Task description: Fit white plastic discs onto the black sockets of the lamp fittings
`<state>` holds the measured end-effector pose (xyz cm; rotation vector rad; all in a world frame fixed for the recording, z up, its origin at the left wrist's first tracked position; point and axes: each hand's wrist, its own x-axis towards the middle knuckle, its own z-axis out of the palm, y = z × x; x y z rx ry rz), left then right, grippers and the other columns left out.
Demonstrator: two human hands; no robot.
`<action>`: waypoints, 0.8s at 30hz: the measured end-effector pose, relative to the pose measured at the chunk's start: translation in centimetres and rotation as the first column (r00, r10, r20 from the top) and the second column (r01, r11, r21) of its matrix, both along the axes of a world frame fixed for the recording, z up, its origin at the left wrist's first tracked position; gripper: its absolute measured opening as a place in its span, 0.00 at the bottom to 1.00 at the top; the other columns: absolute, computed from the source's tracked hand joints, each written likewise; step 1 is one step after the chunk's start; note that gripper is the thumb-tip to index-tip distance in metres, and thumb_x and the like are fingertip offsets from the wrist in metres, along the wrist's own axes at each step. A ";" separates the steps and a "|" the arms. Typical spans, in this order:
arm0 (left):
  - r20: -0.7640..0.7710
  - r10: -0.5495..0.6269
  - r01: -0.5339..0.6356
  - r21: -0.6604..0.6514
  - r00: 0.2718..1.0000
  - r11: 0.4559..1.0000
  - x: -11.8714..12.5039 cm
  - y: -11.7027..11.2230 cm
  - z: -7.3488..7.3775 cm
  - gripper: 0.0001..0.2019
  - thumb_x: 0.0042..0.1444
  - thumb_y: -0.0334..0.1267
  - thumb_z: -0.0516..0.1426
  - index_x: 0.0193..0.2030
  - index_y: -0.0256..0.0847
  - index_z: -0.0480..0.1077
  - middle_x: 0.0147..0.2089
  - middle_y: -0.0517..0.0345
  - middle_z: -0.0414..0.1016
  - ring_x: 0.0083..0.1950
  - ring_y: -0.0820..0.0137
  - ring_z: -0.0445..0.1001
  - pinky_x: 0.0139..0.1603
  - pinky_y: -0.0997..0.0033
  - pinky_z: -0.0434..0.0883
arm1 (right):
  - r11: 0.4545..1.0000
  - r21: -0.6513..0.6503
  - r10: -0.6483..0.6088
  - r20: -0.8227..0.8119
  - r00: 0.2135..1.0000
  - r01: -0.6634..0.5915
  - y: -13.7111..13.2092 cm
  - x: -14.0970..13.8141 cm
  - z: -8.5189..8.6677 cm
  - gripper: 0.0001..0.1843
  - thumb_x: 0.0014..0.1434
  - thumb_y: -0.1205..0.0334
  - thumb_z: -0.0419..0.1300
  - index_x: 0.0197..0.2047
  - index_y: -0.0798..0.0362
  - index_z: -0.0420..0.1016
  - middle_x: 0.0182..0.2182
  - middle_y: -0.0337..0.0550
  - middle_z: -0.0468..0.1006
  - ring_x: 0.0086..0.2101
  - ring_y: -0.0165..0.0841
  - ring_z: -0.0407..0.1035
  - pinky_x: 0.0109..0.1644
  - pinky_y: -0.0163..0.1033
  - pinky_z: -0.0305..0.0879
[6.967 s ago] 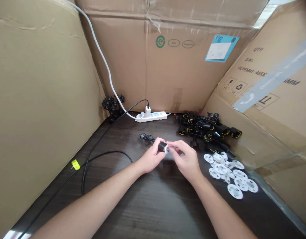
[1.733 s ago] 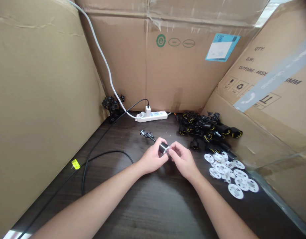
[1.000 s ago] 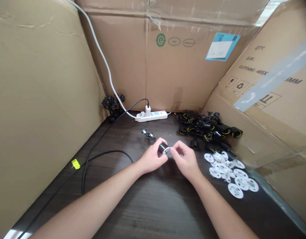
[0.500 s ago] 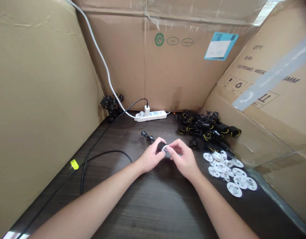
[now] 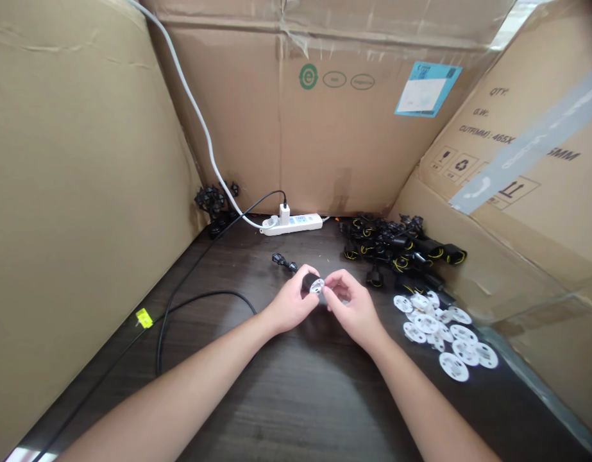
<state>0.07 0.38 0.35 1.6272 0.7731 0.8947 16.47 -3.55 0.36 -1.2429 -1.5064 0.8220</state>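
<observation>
My left hand (image 5: 290,308) is shut on a black cylindrical cord plug (image 5: 309,283), and its cable runs back over the table to a small pronged end (image 5: 279,259). A round white disc (image 5: 317,286) sits against the plug's near end. My right hand (image 5: 348,308) is close beside it, with its thumb and fingertips pinched on the disc's edge. The fingers hide part of the plug body.
A heap of black cords with yellow ties (image 5: 396,247) and scattered white printed discs (image 5: 440,335) lie to the right on the dark wood table (image 5: 296,398). A white power strip (image 5: 290,224) and black cable (image 5: 190,301) lie behind and left. Cardboard sheets (image 5: 84,160) wall the table.
The black plug body shows again beside the white disc, having been mostly covered half a second ago. My right fingertips stay on the disc, and both hands have shifted slightly.
</observation>
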 end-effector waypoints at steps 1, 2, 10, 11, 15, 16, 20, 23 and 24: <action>0.001 0.002 -0.002 0.000 1.000 1.000 0.0 0.0 0.0 0.11 0.52 0.36 0.54 0.43 0.41 0.62 0.36 0.63 0.63 0.37 0.71 0.61 0.39 0.70 0.62 | 1.000 0.003 -0.009 0.014 1.000 0.009 0.0 -0.1 0.1 0.08 0.61 0.56 0.62 0.38 0.51 0.70 0.29 0.39 0.75 0.25 0.31 0.68 0.28 0.35 0.64; 0.002 0.001 -0.001 -0.001 1.000 1.000 0.0 0.0 -0.1 0.11 0.52 0.36 0.54 0.43 0.41 0.62 0.36 0.63 0.63 0.37 0.71 0.61 0.40 0.70 0.62 | 1.000 0.008 -0.020 0.027 0.999 0.020 0.0 -0.1 0.2 0.08 0.60 0.56 0.62 0.37 0.51 0.70 0.28 0.39 0.74 0.25 0.31 0.68 0.28 0.35 0.63; 0.004 -0.011 0.011 0.007 1.000 1.000 0.2 0.1 -0.3 0.11 0.53 0.36 0.54 0.43 0.40 0.62 0.36 0.63 0.62 0.37 0.71 0.61 0.40 0.70 0.62 | 1.000 0.027 -0.001 0.025 1.000 0.000 -0.1 -0.2 0.5 0.08 0.59 0.58 0.63 0.39 0.51 0.70 0.29 0.40 0.75 0.27 0.31 0.69 0.28 0.35 0.62; 0.006 -0.012 0.012 0.007 1.000 1.000 0.2 0.1 -0.3 0.11 0.53 0.36 0.55 0.43 0.40 0.62 0.36 0.63 0.63 0.37 0.71 0.61 0.40 0.70 0.62 | 1.000 0.026 0.005 0.018 1.000 -0.005 -0.1 -0.2 0.5 0.08 0.59 0.58 0.63 0.39 0.51 0.70 0.30 0.40 0.76 0.27 0.32 0.69 0.28 0.35 0.63; 0.018 -0.006 0.006 0.003 1.000 1.000 0.2 0.0 -0.2 0.11 0.53 0.36 0.55 0.44 0.40 0.62 0.36 0.63 0.64 0.37 0.71 0.63 0.40 0.70 0.63 | 1.000 0.002 0.030 -0.022 0.999 -0.030 0.0 -0.2 0.2 0.09 0.61 0.57 0.62 0.42 0.50 0.70 0.32 0.41 0.76 0.28 0.32 0.69 0.29 0.36 0.66; 0.022 -0.005 0.005 -0.002 1.000 1.000 0.2 0.0 -0.1 0.11 0.53 0.36 0.55 0.44 0.40 0.62 0.36 0.63 0.65 0.37 0.71 0.63 0.40 0.70 0.64 | 0.999 -0.005 0.037 -0.034 0.999 -0.037 0.0 -0.2 0.1 0.10 0.62 0.56 0.62 0.43 0.50 0.70 0.33 0.41 0.76 0.28 0.32 0.69 0.30 0.36 0.67; 0.042 -0.016 0.017 -0.019 0.999 1.000 0.2 -0.1 0.2 0.11 0.54 0.36 0.55 0.44 0.41 0.61 0.35 0.63 0.68 0.37 0.70 0.67 0.40 0.70 0.66 | 0.998 -0.005 0.057 -0.070 0.996 -0.057 0.1 -0.2 -0.4 0.11 0.64 0.54 0.62 0.45 0.50 0.70 0.36 0.43 0.76 0.30 0.32 0.70 0.31 0.36 0.69; 0.055 -0.023 0.024 -0.025 0.998 0.999 0.2 -0.2 0.4 0.11 0.54 0.36 0.55 0.45 0.41 0.61 0.34 0.63 0.69 0.36 0.70 0.69 0.40 0.70 0.67 | 0.997 0.013 0.074 -0.083 0.994 -0.074 0.0 -0.2 -0.6 0.11 0.65 0.54 0.61 0.47 0.50 0.70 0.37 0.43 0.75 0.30 0.32 0.70 0.32 0.37 0.70; 0.062 -0.025 0.027 -0.026 0.998 0.999 0.2 -0.2 0.4 0.11 0.55 0.36 0.55 0.45 0.41 0.60 0.34 0.63 0.69 0.36 0.70 0.70 0.40 0.70 0.67 | 0.997 0.018 0.082 -0.086 0.993 -0.081 0.0 -0.2 -0.7 0.11 0.66 0.54 0.61 0.47 0.50 0.69 0.37 0.42 0.75 0.30 0.32 0.70 0.33 0.37 0.70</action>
